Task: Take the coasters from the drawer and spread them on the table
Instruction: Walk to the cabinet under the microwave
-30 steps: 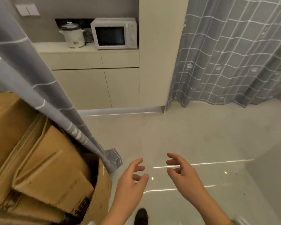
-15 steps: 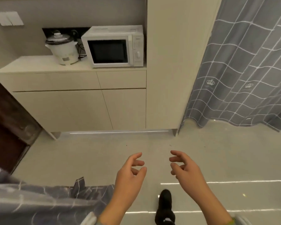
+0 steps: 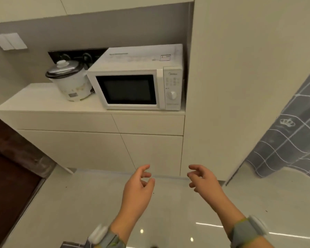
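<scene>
Left hand (image 3: 137, 191) and right hand (image 3: 205, 182) held forward, apart, fingers loosely curled (each grip empty), wrists banded

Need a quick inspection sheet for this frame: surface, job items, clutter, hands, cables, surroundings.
Surface: cream counter above closed drawer fronts; no table in view.
Job's things: coasters nothing seen; no drawer is open.
Clutter: rice cooker beside a white microwave on the counter.
Grips: left hand and right hand both open and empty, held out over the floor; each wrist wears a band.
Cables: dark plugs and cords in the recess behind the cooker.
Surroundings: glossy floor, grey checked curtain on the right, wall switches, dark door on the left.
</scene>
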{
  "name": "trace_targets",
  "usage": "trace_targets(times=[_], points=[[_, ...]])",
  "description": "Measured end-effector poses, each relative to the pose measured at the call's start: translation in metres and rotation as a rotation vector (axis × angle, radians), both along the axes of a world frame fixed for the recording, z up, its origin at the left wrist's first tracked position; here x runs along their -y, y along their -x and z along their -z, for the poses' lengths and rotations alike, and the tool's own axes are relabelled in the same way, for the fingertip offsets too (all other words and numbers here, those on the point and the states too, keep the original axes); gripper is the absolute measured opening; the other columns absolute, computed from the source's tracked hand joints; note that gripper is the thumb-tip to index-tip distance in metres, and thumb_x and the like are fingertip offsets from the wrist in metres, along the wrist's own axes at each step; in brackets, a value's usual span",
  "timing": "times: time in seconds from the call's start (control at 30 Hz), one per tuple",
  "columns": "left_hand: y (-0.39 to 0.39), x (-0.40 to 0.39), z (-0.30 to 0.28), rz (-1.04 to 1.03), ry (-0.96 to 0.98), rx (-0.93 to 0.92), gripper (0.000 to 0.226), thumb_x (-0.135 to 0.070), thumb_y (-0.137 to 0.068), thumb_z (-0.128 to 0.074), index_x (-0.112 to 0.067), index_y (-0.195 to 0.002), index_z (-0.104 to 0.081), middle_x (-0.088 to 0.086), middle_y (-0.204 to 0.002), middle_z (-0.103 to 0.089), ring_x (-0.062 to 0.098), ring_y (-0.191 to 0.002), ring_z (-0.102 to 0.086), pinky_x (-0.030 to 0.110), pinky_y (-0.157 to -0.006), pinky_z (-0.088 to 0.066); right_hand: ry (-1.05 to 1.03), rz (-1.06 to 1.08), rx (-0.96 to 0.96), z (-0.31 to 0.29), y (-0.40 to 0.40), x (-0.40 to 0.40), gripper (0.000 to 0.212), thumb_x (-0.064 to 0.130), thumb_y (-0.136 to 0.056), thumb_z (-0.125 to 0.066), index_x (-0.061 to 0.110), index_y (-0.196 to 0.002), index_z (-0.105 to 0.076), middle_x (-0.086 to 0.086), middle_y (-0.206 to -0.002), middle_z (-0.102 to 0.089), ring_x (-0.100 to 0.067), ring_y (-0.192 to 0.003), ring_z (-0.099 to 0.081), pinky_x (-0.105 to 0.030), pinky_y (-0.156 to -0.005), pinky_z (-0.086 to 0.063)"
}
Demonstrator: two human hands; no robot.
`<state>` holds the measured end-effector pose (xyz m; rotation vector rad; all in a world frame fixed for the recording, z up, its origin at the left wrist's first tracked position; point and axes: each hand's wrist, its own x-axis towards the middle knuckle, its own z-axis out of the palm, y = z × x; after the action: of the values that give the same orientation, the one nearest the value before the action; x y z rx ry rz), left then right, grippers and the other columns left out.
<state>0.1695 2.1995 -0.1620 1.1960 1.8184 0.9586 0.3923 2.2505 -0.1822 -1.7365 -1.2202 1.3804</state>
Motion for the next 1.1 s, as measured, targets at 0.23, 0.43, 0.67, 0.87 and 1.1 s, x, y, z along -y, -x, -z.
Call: trace_targets(times=[0.23, 0.43, 0.67, 0.87, 1.1], points=[[0.076, -0.175, 0.029, 0.048, -0.021, -0.298, 0.047, -0.023, -0.094, -0.066, -0.031, -0.139, -0.059, -0.003, -0.131, -0.063, 0.021, -0.117, -0.061, 0.034, -0.100, -0.049, 0.210, 0.233, -0.207, 0.050, 0.055, -0.161, 0.033, 0.008, -0.097, -0.057, 0.012, -0.129, -0.062, -0.015, -0.117, -0.072, -0.028, -0.086, -0.068, -0.039, -0.076, -0.056], [0.133, -0.274, 0.038, 0.197, -0.081, -0.666, 0.062, -0.031, -0.095, -0.063, -0.028, -0.155, -0.046, 0.007, -0.161, -0.042, 0.031, -0.144, -0.040, 0.046, -0.117, -0.039, 0.331, 0.520, -0.504, 0.100, 0.094, -0.265, 0.042, 0.030, -0.105, -0.049, 0.010, -0.141, -0.053, -0.014, -0.131, -0.064, -0.033, -0.106, -0.064, -0.048, -0.096, -0.052], [0.176, -0.323, 0.059, 0.245, -0.096, -0.927, 0.071, -0.029, -0.093, -0.064, -0.026, -0.159, -0.037, 0.013, -0.166, -0.034, 0.037, -0.154, -0.029, 0.057, -0.124, -0.033, 0.392, 0.967, -0.888, 0.143, 0.105, -0.329, 0.066, 0.055, -0.103, -0.031, 0.013, -0.153, -0.044, -0.008, -0.147, -0.057, -0.027, -0.135, -0.052, -0.044, -0.115, -0.036], [0.181, -0.328, 0.070, 0.263, -0.103, -0.974, 0.073, -0.030, -0.094, -0.062, -0.028, -0.161, -0.032, 0.013, -0.167, -0.031, 0.037, -0.157, -0.024, 0.059, -0.128, -0.024, 0.400, 1.057, -1.060, 0.158, 0.114, -0.336, 0.060, 0.052, -0.103, -0.028, 0.019, -0.148, -0.050, -0.002, -0.150, -0.057, -0.023, -0.142, -0.049, -0.049, -0.124, -0.020], [0.186, -0.328, 0.073, 0.280, -0.140, -1.009, 0.069, -0.039, -0.100, -0.054, -0.027, -0.163, -0.029, 0.014, -0.169, -0.030, 0.038, -0.158, -0.023, 0.058, -0.128, -0.024, 0.422, 0.920, -1.049, 0.156, 0.110, -0.332, 0.070, 0.053, -0.102, -0.023, 0.016, -0.161, -0.031, -0.003, -0.163, -0.043, -0.018, -0.152, -0.036, -0.049, -0.128, -0.004]])
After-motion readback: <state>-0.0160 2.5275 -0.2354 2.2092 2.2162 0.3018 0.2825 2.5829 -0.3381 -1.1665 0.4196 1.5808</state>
